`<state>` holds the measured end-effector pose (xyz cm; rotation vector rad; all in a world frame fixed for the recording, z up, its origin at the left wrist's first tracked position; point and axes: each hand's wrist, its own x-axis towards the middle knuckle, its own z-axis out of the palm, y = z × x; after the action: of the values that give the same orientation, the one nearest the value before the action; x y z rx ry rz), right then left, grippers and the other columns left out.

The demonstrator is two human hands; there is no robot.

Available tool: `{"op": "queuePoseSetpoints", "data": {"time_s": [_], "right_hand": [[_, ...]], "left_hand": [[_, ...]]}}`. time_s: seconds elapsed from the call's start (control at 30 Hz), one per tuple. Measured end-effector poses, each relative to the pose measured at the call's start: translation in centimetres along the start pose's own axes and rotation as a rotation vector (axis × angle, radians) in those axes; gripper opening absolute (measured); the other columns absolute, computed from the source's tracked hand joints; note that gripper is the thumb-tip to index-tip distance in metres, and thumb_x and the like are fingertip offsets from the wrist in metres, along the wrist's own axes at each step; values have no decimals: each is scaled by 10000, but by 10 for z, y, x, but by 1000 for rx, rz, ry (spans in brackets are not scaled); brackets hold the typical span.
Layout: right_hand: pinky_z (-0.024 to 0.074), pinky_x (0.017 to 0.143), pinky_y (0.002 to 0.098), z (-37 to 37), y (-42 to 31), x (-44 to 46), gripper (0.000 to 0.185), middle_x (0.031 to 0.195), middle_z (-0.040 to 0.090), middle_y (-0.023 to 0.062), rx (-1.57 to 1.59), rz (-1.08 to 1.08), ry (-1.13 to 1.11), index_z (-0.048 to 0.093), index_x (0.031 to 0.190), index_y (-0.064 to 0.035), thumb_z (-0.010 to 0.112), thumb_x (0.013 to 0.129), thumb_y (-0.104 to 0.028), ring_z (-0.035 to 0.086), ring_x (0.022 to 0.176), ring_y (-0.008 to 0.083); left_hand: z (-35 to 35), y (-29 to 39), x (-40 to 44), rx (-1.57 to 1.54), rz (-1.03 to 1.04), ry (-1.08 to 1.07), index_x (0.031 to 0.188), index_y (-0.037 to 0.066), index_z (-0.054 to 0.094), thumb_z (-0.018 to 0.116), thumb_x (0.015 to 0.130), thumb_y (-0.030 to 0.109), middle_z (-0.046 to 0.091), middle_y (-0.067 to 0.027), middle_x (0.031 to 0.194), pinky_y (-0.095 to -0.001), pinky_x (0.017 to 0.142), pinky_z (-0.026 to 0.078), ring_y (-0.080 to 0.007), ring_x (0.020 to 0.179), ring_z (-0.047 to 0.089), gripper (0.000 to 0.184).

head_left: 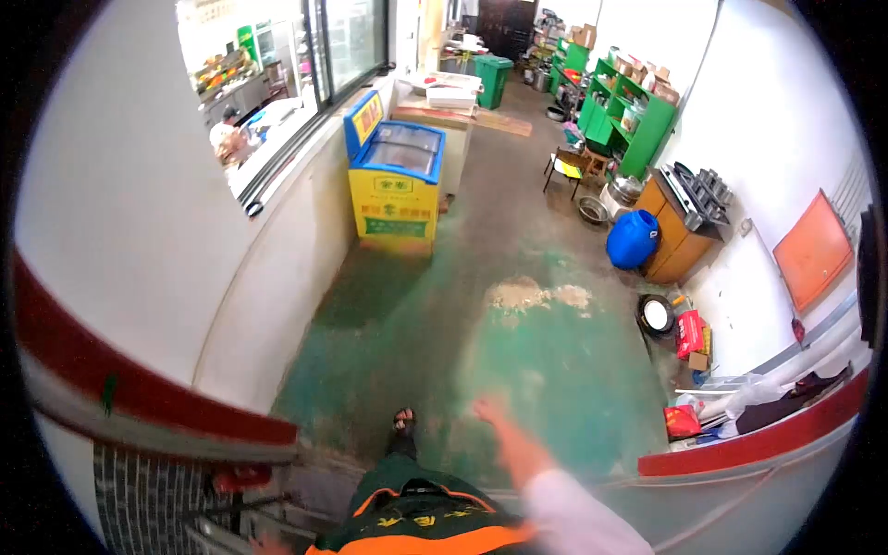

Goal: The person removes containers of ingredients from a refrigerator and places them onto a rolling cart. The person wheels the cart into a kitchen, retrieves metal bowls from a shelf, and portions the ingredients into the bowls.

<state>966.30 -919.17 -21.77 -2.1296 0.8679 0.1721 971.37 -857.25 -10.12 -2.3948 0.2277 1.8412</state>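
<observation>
My right hand point(487, 408) swings out ahead of my body above the green floor point(555, 370). It touches nothing that I can see, and blur smears its fingers. Low at the left edge of my body, part of my left hand point(268, 544) shows, dim and blurred. Near it are some grey metal bars point(250, 523); whether the hand touches them I cannot tell. I wear a dark green apron with orange trim point(425, 513), and one sandalled foot point(404, 421) is on the floor in front.
A yellow and blue chest freezer point(398, 185) stands along the left wall. At right are a blue barrel point(633, 239), a wooden cabinet point(680, 236) and green shelves point(638, 116). A green bin point(492, 81) stands farther back. Through the window a person point(228, 139) is visible.
</observation>
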Motion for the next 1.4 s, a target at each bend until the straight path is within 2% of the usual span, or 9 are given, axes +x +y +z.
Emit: {"op": "queuePoseSetpoints", "data": {"time_s": [0.1, 0.13, 0.23, 0.3, 0.43, 0.63, 0.9, 1.17, 1.4], "right_hand": [[429, 608, 409, -22, 129, 35, 247, 720, 582, 158, 257, 77, 246, 588, 764, -48, 525, 689, -274, 562, 681, 301], [438, 597, 399, -17, 196, 54, 250, 715, 585, 156, -496, 113, 249, 586, 772, -38, 515, 687, -262, 563, 650, 308], [449, 604, 406, -69, 239, 6, 202, 655, 594, 147, 55, 827, 238, 601, 663, -25, 567, 612, -217, 585, 613, 291], [450, 501, 380, -105, 234, -5, 193, 556, 576, 132, -783, 79, 60, 610, 658, -20, 602, 571, -191, 567, 481, 256], [417, 391, 305, -146, 250, 114, 101, 497, 551, 106, 79, 1065, 203, 587, 607, -31, 594, 633, -129, 513, 393, 195], [417, 366, 306, -224, 249, 415, 152, 556, 566, 116, 601, 787, 476, 553, 639, -7, 531, 708, -142, 543, 421, 187], [431, 597, 349, -378, 250, 780, 203, 712, 608, 121, 155, 474, 430, 591, 787, -79, 490, 697, -230, 579, 709, 250], [415, 685, 362, -494, 332, 941, 256, 832, 579, 142, 136, 940, 433, 566, 880, -71, 504, 686, -226, 549, 807, 271], [401, 763, 373, -584, 401, 1129, 327, 937, 554, 161, 179, 1208, 375, 545, 961, -65, 516, 676, -223, 523, 892, 289]], "left_hand": [[-89, 62, 64, -9, 74, -2, 989, 167, 548, 434, 748, 357, 443, -125, 1053, -499, 834, 220, -300, 1031, 331, 328], [-126, 89, 86, 3, 113, 16, 967, 155, 554, 438, 748, 339, 463, -130, 1017, -484, 815, 252, -299, 998, 365, 309], [-223, 173, 145, 102, 260, 91, 899, 122, 571, 448, 749, 285, 523, -144, 910, -438, 759, 351, -296, 898, 465, 253], [-301, 236, 177, 177, 387, 281, 854, 100, 582, 455, 750, 249, 564, -154, 839, -408, 721, 416, -294, 832, 531, 222], [-486, 399, 220, -1, 696, 817, 880, 90, 607, 485, 717, 172, 585, -127, 902, -366, 774, 438, -288, 870, 545, 220], [-683, 657, 250, -334, 1091, 1305, 770, 46, 591, 574, 662, 21, 575, -126, 899, -352, 792, 419, -277, 883, 537, 112], [-913, 908, 238, -562, 1433, 702, 734, 70, 637, 676, 569, 115, 407, -111, 1231, -452, 986, 158, -297, 1238, 195, 176], [-1140, 1160, 270, -302, 1995, -130, 701, 16, 634, 764, 515, 117, 256, -247, 1286, -431, 965, 198, -338, 1251, 126, 248], [-1263, 1360, 315, -335, 2033, -28, 768, 69, 615, 649, 652, 165, 319, -188, 1148, -463, 900, 205, -328, 1118, 176, 155]]}}
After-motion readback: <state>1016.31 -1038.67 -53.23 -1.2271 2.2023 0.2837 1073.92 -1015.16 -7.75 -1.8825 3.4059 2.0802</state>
